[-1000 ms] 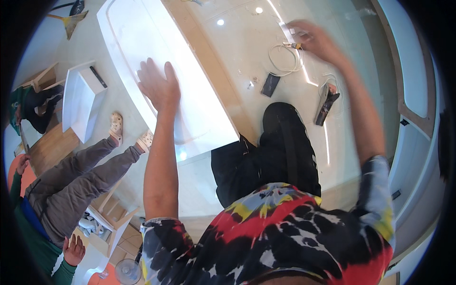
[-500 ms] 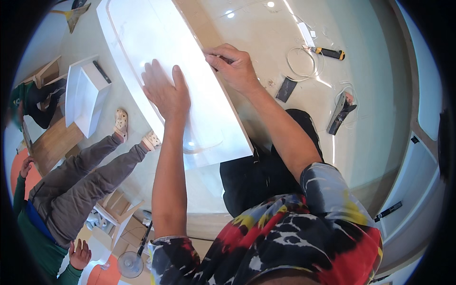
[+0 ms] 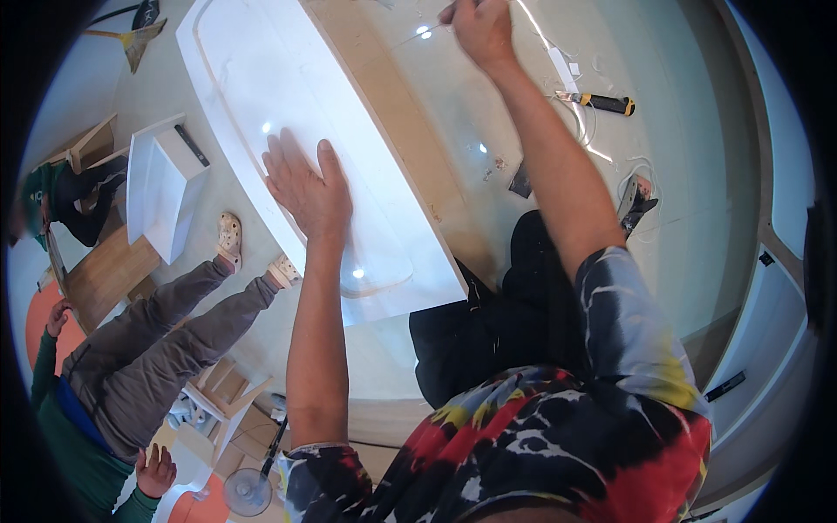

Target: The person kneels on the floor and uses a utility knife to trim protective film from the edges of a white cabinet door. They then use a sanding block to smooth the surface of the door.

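Observation:
My left hand (image 3: pixel 309 187) lies flat, fingers stretched, on a long white panel (image 3: pixel 261 65) with a shallow rounded groove around its face. Beyond the panel's tan right side (image 3: pixel 370 74), my right hand (image 3: pixel 484 33) is raised over the floor at the top edge of the view. Its fingers are curled together, and whatever they hold is hidden. To the right of that forearm a yellow-and-black utility knife (image 3: pixel 609 104) lies on the floor. A dark flat block (image 3: pixel 520 180) is partly covered by the forearm.
A black tool (image 3: pixel 636 207) and loose pale strips lie at right. Another person in grey trousers (image 3: pixel 166 336) and pale clogs (image 3: pixel 228 237) stands at left. Behind are a white open box (image 3: pixel 166 187), a further person (image 3: pixel 78 196) and a fan (image 3: pixel 248 492). White cabinetry (image 3: pixel 772 322) borders the right.
My right hand has left the panel's right edge and swung away, up and to the right. My left hand stays flat on the panel. The view has shifted slightly.

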Demonstrator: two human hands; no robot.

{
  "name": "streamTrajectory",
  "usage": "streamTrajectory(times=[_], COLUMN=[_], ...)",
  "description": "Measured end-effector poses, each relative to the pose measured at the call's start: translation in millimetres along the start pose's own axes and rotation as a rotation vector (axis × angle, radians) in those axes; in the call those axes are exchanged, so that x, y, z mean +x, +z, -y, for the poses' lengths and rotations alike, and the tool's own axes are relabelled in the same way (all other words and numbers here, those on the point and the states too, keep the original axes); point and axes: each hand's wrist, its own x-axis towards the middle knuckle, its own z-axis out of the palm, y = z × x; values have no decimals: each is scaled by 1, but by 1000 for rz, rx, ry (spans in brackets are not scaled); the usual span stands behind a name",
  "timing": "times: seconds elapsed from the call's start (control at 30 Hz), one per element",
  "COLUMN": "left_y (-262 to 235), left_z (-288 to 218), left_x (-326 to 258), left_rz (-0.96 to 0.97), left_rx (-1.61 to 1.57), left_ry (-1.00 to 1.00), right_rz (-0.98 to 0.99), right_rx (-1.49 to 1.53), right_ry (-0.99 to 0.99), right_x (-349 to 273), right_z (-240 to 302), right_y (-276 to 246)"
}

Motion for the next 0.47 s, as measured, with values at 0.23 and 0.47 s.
streamTrajectory(times=[0.23, 0.47], left_y=[11, 0], left_z=[-14, -2], left_x=[5, 1], left_rz=[2, 21], left_rx=[-31, 10], left_ry=[44, 2], right_rz=[-690, -298], right_rx=[41, -522], right_ry=[211, 131], right_x=[136, 68], right_z=[-117, -101], right_y=[-186, -253])
